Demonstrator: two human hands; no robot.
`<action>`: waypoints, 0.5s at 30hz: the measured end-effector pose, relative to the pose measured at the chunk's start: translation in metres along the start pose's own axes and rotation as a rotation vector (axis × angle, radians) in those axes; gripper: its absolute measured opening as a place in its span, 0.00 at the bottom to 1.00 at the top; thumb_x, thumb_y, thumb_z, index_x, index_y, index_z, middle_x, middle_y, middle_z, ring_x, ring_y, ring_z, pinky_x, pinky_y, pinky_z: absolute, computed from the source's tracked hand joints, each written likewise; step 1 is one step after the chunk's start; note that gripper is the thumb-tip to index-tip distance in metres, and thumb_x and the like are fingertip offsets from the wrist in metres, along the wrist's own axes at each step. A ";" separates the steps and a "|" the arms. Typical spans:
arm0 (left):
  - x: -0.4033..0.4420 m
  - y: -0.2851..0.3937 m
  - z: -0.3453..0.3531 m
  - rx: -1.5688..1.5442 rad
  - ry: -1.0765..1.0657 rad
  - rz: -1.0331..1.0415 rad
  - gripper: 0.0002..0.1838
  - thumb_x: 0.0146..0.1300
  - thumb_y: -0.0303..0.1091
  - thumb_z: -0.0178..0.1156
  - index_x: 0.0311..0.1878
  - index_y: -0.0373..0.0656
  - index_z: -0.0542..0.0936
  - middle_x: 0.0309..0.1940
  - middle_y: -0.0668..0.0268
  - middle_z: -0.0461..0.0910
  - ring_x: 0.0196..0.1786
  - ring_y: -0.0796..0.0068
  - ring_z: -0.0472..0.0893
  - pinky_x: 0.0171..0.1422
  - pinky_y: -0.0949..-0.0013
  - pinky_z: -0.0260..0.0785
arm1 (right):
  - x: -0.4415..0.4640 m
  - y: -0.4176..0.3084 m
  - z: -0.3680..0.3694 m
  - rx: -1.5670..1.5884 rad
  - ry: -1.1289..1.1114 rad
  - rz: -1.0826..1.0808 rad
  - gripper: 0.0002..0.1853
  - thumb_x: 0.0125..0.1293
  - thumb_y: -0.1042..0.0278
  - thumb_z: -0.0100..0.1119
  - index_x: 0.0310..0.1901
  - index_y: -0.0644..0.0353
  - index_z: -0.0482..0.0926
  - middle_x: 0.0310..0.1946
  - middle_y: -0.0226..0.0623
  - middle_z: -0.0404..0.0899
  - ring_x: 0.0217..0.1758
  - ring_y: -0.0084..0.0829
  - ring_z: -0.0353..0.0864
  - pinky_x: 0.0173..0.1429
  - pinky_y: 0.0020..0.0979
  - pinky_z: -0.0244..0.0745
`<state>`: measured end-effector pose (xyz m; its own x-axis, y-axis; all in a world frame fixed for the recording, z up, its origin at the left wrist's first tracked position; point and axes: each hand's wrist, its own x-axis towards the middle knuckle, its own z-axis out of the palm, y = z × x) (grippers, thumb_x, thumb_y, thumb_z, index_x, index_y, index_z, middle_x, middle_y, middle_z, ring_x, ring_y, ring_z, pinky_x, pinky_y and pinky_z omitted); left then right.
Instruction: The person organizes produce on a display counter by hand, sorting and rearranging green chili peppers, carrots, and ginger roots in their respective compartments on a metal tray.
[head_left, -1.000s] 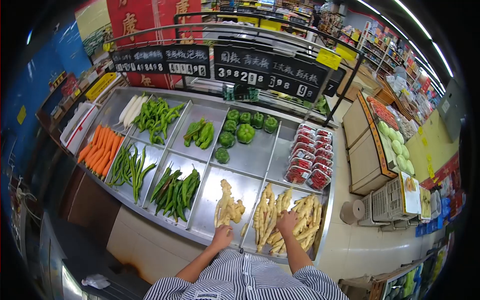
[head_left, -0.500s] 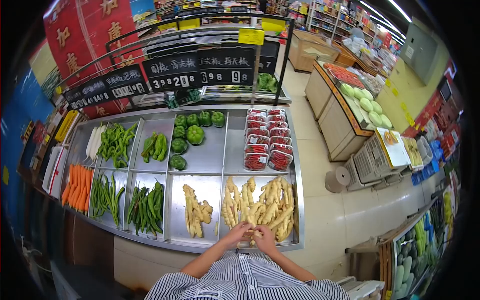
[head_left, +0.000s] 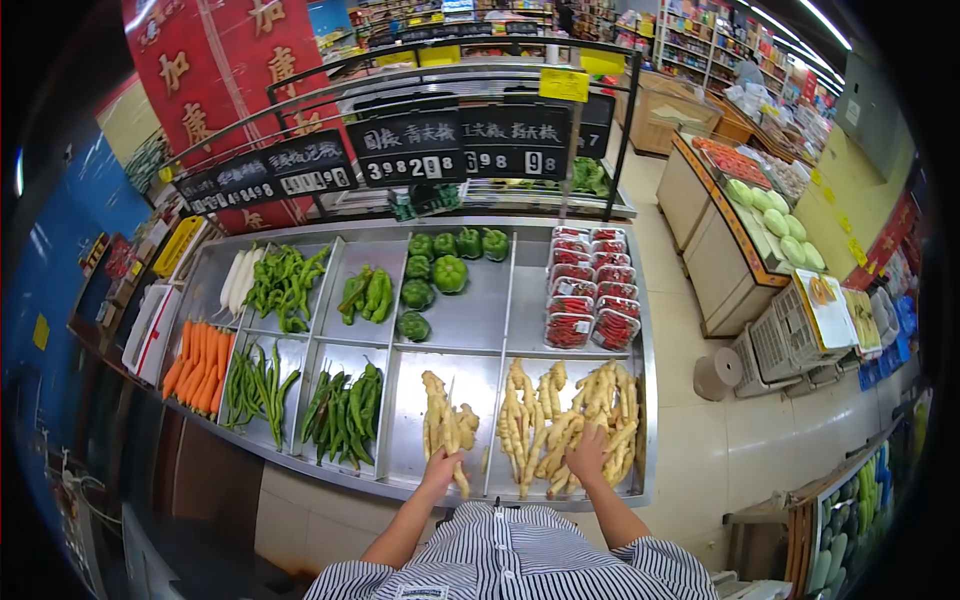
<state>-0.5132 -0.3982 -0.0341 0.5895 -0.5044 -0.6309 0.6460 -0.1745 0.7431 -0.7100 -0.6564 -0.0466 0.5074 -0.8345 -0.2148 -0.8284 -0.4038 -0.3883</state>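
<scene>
My left hand (head_left: 438, 473) is at the front of the smaller ginger pile (head_left: 448, 415), its fingers closed round a piece of ginger (head_left: 462, 482) that points down toward the tray's front edge. To the right, my right hand (head_left: 588, 456) reaches over the larger ginger pile (head_left: 527, 425). Its fingers look apart and rest against the roots, though the tips are partly hidden. A metal divider separates the two piles in the steel display tray (head_left: 400, 487).
Other compartments hold green chillies (head_left: 345, 412), carrots (head_left: 200, 365), bell peppers (head_left: 450, 273) and wrapped packs of red chillies (head_left: 571, 305). Black price boards (head_left: 405, 145) hang from a rail behind. Beyond the aisle on the right is a melon stand (head_left: 715, 265).
My hands were together at the front of the larger ginger pile. The left has moved left to the smaller pile with ginger; the right has reached forward and right. The view has shifted.
</scene>
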 end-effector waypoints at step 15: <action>0.049 0.019 -0.060 0.346 0.025 0.124 0.19 0.60 0.30 0.58 0.54 0.37 0.75 0.39 0.60 0.81 0.37 0.68 0.81 0.39 0.66 0.74 | 0.052 0.038 0.054 0.391 0.380 0.288 0.50 0.49 0.75 0.70 0.72 0.58 0.50 0.65 0.57 0.61 0.65 0.54 0.67 0.64 0.42 0.67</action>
<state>-0.4432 -0.3757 -0.0644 0.6676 -0.5192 -0.5336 0.3695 -0.3912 0.8429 -0.7019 -0.6949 -0.1208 0.0970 -0.9939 -0.0534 -0.7347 -0.0353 -0.6775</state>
